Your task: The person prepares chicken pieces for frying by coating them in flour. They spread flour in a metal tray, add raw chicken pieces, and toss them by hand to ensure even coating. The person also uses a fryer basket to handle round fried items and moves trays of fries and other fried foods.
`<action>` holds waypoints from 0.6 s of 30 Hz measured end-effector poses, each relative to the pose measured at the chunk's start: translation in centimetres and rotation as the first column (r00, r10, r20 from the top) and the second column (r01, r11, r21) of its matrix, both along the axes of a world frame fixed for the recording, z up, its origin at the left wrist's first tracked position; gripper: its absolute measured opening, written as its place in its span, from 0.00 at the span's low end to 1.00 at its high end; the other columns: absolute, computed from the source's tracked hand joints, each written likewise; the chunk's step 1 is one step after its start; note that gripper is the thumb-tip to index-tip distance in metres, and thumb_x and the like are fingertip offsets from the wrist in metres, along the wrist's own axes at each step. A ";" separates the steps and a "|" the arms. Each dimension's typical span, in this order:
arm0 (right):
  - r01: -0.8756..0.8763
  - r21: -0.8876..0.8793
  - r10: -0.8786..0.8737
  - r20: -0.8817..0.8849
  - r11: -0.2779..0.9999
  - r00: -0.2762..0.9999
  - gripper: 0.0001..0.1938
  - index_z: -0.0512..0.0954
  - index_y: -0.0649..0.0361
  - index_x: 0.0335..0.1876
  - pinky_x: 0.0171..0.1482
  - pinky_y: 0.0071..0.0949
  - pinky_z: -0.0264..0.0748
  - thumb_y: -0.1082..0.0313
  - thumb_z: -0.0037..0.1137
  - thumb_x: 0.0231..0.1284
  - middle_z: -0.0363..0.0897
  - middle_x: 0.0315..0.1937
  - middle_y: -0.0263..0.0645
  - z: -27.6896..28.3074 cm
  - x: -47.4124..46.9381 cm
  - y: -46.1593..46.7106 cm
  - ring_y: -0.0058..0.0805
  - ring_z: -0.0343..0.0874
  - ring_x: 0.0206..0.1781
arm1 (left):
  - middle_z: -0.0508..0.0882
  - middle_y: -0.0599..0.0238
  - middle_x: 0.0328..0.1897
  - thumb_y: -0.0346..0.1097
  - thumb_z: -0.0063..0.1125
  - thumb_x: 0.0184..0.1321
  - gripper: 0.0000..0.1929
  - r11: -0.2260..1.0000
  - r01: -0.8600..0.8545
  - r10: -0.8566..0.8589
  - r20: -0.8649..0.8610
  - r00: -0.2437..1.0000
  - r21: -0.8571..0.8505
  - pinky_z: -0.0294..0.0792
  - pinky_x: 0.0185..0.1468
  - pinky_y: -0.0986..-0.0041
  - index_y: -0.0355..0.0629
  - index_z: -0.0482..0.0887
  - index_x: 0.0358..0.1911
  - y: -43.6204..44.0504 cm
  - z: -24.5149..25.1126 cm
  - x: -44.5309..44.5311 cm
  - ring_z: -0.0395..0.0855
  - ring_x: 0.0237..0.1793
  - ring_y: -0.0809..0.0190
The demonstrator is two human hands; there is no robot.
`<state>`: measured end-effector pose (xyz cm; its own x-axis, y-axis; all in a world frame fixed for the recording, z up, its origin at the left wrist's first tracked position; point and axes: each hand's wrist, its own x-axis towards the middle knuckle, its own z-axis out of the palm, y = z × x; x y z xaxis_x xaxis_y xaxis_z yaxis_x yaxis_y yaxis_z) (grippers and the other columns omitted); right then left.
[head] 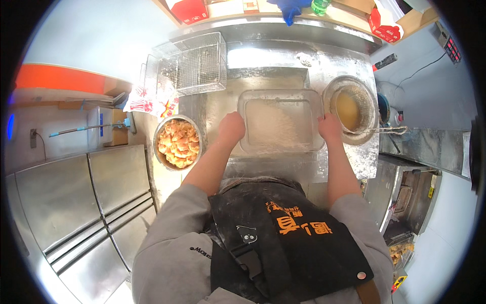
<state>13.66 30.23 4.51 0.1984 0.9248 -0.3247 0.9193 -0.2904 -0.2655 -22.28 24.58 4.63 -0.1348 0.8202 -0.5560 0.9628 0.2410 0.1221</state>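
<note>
Before me is a clear rectangular plastic tub (281, 147) with a heap of pale flour-like powder (271, 121) in it. My left hand (232, 126) grips the tub's left rim, and my right hand (329, 128) grips its right rim. The tub is over a recessed part of the steel counter. Left of my left hand stands a round metal bowl (156, 146) full of raw, marinated-looking meat pieces (178, 143). Just beyond my right hand is a round metal basin (329, 85) with a wire-mesh strainer (365, 108) and cloudy yellowish liquid (346, 110) in it.
A rectangular wire basket (190, 68) stands at the back left, beside a red-and-white printed plastic bag (152, 100). The strainer's handle (391, 130) sticks out past the counter's right edge. Red cartons (188, 10) sit on the shelf behind. Steel cabinet doors (57, 197) are at left.
</note>
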 end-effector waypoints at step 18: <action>-0.075 -0.004 0.074 -0.085 0.997 0.994 0.18 0.84 0.62 0.46 0.55 0.53 0.79 0.53 0.57 0.66 0.86 0.47 0.58 -0.3 0.6 0.1 0.58 0.84 0.53 | 0.90 0.41 0.46 0.44 0.55 0.69 0.16 0.997 -0.067 0.066 0.010 0.998 0.044 0.81 0.55 0.50 0.38 0.88 0.46 0.7 1.4 1.2 0.89 0.52 0.41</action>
